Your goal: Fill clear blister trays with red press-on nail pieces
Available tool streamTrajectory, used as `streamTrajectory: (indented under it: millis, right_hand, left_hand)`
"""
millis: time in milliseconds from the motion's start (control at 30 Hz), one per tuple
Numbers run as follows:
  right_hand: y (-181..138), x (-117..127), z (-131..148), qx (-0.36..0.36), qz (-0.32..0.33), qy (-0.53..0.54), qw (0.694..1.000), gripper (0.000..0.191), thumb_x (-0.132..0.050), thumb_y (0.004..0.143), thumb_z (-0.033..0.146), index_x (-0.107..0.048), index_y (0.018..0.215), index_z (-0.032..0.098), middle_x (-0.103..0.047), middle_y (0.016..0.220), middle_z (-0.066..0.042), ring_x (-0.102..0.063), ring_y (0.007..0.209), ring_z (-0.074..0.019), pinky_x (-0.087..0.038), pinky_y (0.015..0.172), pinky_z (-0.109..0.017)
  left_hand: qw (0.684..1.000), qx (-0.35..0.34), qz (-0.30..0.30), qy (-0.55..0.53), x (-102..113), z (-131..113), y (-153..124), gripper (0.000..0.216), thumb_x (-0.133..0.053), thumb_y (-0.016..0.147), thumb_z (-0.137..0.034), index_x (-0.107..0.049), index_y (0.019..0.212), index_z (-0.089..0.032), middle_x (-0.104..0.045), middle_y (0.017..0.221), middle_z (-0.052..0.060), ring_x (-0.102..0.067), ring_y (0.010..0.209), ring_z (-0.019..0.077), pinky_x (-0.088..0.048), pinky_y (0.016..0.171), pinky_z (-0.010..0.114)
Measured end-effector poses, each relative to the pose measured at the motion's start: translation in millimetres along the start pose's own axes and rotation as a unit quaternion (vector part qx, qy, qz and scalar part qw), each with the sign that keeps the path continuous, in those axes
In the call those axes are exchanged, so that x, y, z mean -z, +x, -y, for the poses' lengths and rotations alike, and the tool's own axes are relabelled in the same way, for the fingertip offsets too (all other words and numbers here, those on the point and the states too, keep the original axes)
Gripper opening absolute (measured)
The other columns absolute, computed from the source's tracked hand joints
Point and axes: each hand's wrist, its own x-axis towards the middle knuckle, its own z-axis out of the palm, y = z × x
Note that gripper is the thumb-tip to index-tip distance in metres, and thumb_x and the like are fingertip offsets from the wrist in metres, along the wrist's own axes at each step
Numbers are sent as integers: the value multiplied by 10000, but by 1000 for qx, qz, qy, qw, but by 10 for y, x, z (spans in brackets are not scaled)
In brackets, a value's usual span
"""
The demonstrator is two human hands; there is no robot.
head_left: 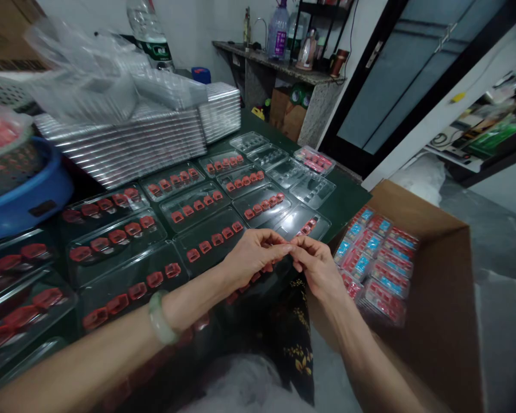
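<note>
My left hand [253,255], with a pale green bangle [162,318] on its wrist, and my right hand [318,267] meet fingertip to fingertip at the table's right edge. Both are closed in a pinch. Whatever lies between the fingertips is too small and covered to name; a bit of red shows just below. Behind the fingers lies a clear plastic tray [322,228] with a row of red pieces [306,226] in it. Left of my hands, several similar trays each hold a row of red plastic pieces [217,240].
Trays without red pieces [312,190] lie farther back, beside a filled pack [315,159]. Stacked clear trays [133,143] and a blue basin [47,189] stand at the left. A cardboard box [445,275] with packed red-and-blue packages [389,281] sits at the right.
</note>
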Motion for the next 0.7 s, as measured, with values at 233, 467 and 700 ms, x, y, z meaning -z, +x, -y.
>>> streamTrajectory:
  millis: [233,467,700]
  right_hand:
    - [-34,7,-19,-44,16,70,996,154,-563,714,289,-579,763,143,-474,553,25,-395,446,-62,-325,409,-194]
    - [-175,34,112,183,-5,-192,964,236,-524,750,175,-573,976,223,-562,896,-33,-531,783,-136,-436,693,-276]
    - [-112,287,202,193,-11,-286,939,145,-522,760,201,-602,880,213,-590,842,-23,-547,711,-125,-433,636,-255]
  left_hand:
    - [970,55,68,-228,-27,164,118,187,-654,639,-278,-594,674,-105,-518,575,1,-430,460,42,-254,389,161]
    - [950,124,41,-284,-61,161,201,86,-636,627,-175,-610,641,-94,-526,583,11,-449,480,51,-290,405,162]
    - [968,138,66,-201,-136,81,215,190,-616,646,-270,-626,744,-108,-556,728,40,-456,502,57,-238,364,170]
